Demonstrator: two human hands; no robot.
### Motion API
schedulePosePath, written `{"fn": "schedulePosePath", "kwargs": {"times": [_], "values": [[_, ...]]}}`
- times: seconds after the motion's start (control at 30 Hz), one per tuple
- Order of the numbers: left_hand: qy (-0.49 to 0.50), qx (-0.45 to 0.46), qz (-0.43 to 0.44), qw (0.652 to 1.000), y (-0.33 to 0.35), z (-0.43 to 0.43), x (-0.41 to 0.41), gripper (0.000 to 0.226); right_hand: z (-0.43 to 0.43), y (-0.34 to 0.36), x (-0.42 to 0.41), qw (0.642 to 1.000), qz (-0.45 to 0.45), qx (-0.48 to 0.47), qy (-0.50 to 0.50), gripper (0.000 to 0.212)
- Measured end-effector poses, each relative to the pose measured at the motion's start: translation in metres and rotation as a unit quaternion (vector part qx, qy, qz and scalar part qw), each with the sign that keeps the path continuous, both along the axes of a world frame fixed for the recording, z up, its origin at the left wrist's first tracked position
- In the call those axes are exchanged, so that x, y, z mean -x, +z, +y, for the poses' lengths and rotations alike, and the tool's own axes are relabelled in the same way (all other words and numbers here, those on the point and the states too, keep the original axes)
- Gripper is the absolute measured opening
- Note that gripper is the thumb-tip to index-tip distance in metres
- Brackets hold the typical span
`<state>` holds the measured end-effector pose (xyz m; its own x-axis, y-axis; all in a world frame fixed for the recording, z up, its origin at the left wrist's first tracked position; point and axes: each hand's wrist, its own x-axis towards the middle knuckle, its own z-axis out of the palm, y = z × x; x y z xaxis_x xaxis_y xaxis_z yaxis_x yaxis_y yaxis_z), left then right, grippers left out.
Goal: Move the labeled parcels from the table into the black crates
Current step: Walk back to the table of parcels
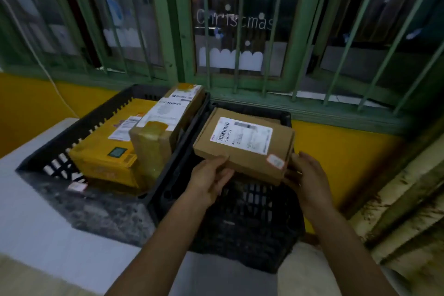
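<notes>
Head view, looking down at two crates side by side on a pale grey bench [43, 235].

Flat brown parcel [242, 151]: held in both hands over the open top of the right black crate [252, 228], label side up. White shipping label [242, 134] with barcode on the upper face; small pink sticker [275, 160] at the near right corner. The parcel sits at about rim height, its far end close to the crate's far wall. Cannot tell whether that end rests on anything.

Left hand [211, 182]: grasping the parcel's near left corner, thumb on top, fingers curled underneath.

Right hand [306, 180]: grasping the near right corner, thumb at the edge, fingers wrapped round the underside.

Right crate: dark lattice walls. The inside is mostly hidden by the parcel and the hands.

Left black crate [79, 130]: touching the right crate along one side. It holds a yellow parcel [103, 151] lying flat with a white label on top, and a long brown box [163, 125] leaning along the wall shared with the right crate, with white labels and tan tape on its upper face. A small pink tag [77, 186] lies on the crate floor near the front.

Behind: yellow wall [341, 158], and a green-framed window with green bars [240, 31]. The word "Christmas" [234, 23] and white cut-out shapes are on the glass. A white cable [55, 89] runs down the wall at left.
</notes>
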<state>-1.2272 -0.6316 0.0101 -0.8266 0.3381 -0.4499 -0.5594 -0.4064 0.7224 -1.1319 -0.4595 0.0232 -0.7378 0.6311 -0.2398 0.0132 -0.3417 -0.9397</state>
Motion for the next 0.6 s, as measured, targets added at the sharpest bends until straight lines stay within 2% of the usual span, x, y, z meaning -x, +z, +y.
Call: {"fn": "schedulePosePath", "kwargs": {"times": [0.07, 0.13, 0.23, 0.33, 0.37, 0.43, 0.6], "values": [[0.023, -0.014, -0.029, 0.999, -0.001, 0.026, 0.027, 0.03, 0.002, -0.009, 0.026, 0.994, -0.013, -0.106, 0.0, 0.035], [0.029, -0.016, -0.06, 0.998, -0.004, 0.051, 0.053, 0.036, 0.007, -0.022, 0.052, 0.958, -0.056, -0.28, 0.027, 0.048], [0.012, -0.01, -0.077, 0.997, -0.015, 0.081, 0.087, 0.043, 0.026, -0.035, 0.088, 0.857, -0.175, -0.484, 0.032, 0.068], [-0.005, 0.004, -0.056, 0.998, -0.032, 0.099, 0.116, 0.041, 0.051, -0.049, 0.12, 0.726, -0.307, -0.61, 0.082, 0.063], [-0.011, 0.012, -0.048, 0.999, -0.037, 0.103, 0.124, 0.041, 0.057, -0.053, 0.129, 0.695, -0.332, -0.63, 0.101, 0.061], [-0.028, 0.039, -0.041, 0.998, -0.044, 0.108, 0.138, 0.038, 0.064, -0.059, 0.144, 0.672, -0.348, -0.645, 0.106, 0.058], [-0.105, 0.146, -0.014, 0.984, -0.057, 0.113, 0.157, 0.028, 0.07, -0.067, 0.161, 0.685, -0.347, -0.638, 0.056, 0.05]]}}
